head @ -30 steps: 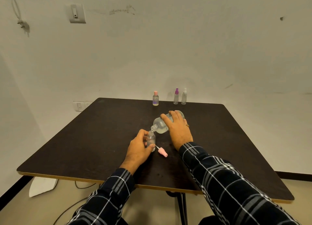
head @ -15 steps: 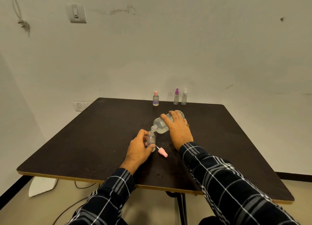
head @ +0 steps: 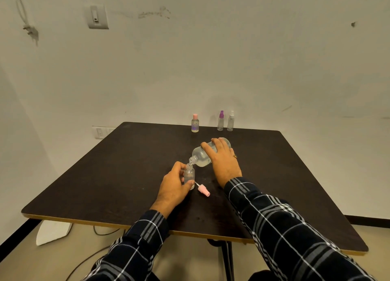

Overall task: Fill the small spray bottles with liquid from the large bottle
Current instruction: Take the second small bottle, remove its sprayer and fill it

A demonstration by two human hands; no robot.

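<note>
Head view, mid-pour: I am watching the left hand [head: 173, 185] wrapping fingers and thumb round a small clear bottle [head: 189, 175], which is standing upright near the middle of the tabletop [head: 126, 164]. The right hand [head: 223, 160] is gripping the large bottle [head: 200, 156] from above and tipping it almost flat, its neck meeting the small bottle's open mouth. The pink spray cap [head: 203, 190], dip tube showing, is lying on the tabletop just beside the small bottle, on its right.

I am judging the task to be in an early stretch. This bottle is taking liquid now, though I am not managing to read its level through clear plastic. Along the far edge three more are waiting capped: a pink-capped bottle [head: 195, 123] standing apart to the left, and a purple-topped sprayer [head: 220, 121] and a white-topped sprayer [head: 230, 121] standing side by side. The two sprayers are looking empty to me; whether the pink-capped one is already filled I cannot tell. Capping this bottle and filling the others are, by my reading, remaining.

Against the frames from a second and half a second ago, almost nothing is changing: both hands are keeping their grips, the large bottle is holding the same tilt, and the cap and far bottles are sitting where they were.
</note>
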